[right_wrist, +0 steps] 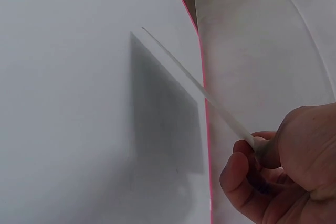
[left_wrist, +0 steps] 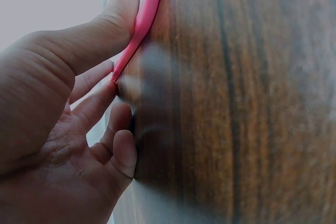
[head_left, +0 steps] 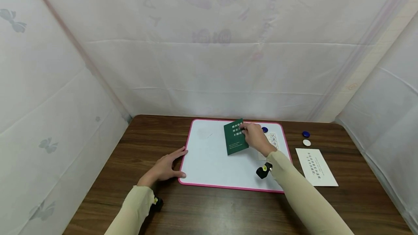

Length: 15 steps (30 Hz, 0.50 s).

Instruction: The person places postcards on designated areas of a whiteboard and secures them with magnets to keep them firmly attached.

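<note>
A green card with white lettering is pinched at its upper right edge by my right hand. In the right wrist view the card appears nearly edge-on, tilted above the whiteboard, with its shadow below. The pink-framed whiteboard lies flat on the table. Along its left edge rests my left hand, thumb and fingers spread apart. Seen from the left wrist, the thumb lies over the pink rim while fingertips touch the side. Partly covered by my right arm, a pale card with boxed characters lies on the board.
A blue round piece sits at the board's upper right. Right of the board, another blue round piece, a white round piece and a white printed card lie on the brown table. Pale cloth walls enclose it.
</note>
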### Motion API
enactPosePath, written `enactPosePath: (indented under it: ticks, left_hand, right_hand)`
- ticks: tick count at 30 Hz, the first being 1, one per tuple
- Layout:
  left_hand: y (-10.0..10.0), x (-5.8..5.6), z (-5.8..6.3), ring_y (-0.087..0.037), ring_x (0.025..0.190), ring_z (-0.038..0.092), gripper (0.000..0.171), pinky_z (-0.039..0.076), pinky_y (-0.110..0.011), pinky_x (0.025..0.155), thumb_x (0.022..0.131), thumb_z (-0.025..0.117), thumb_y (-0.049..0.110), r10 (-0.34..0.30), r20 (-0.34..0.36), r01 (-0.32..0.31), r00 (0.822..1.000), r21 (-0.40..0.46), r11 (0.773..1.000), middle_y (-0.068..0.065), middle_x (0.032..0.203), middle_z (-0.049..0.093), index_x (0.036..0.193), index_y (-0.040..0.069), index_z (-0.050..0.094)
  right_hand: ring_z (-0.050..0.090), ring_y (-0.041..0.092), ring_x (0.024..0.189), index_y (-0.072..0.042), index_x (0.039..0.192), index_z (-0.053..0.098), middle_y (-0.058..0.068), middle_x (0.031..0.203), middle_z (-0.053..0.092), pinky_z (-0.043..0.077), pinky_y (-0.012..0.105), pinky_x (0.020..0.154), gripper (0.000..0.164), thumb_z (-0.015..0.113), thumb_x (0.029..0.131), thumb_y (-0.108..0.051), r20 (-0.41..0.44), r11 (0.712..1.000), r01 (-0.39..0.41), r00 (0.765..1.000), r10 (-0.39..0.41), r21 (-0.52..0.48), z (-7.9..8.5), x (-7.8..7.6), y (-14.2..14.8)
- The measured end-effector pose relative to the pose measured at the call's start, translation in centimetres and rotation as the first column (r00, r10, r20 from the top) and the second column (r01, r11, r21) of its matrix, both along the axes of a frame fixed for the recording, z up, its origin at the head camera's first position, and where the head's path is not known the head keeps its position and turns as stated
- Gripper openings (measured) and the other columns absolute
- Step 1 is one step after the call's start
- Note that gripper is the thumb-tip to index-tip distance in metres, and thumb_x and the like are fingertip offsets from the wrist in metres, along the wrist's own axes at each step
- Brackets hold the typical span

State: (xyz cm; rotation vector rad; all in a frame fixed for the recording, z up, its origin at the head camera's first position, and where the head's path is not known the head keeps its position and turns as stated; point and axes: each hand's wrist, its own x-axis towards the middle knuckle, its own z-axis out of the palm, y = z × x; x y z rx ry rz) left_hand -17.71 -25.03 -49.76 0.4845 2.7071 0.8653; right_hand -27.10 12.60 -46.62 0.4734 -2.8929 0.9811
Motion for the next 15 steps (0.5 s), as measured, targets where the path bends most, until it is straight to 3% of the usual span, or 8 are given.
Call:
enactPosePath:
  ticks: [11, 15]
  left_hand:
    - [-0.14, -0.34, -0.05, -0.045, 0.149, 0.030, 0.087, 0.022, -0.072, 0.115, 0.085, 0.085, 0.035, 0.004, 0.007, -0.004, 1.000, -0.010, 1.000, -0.011, 0.168, 0.029, 0.158, 0.014, 0.043]
    - [-0.18, -0.30, -0.10, -0.046, 0.149, 0.031, 0.087, 0.023, -0.073, 0.114, 0.084, 0.086, 0.037, 0.007, 0.011, -0.007, 1.000, -0.015, 1.000, -0.011, 0.168, 0.029, 0.157, 0.015, 0.044]
  right_hand:
    - [0.070, 0.032, 0.107, 0.006, 0.116, 0.073, 0.022, 0.119, 0.072, 0.060, 0.044, 0.088, 0.021, 0.059, 0.100, 0.004, -0.002, 0.998, -0.026, 1.000, 0.026, 0.060, -0.15, 0.15, -0.07]
    - [0.068, 0.031, 0.108, 0.005, 0.119, 0.072, 0.020, 0.120, 0.071, 0.058, 0.045, 0.090, 0.022, 0.064, 0.099, -0.002, 0.029, 0.995, -0.018, 0.999, 0.016, 0.098, -0.27, 0.19, -0.25]
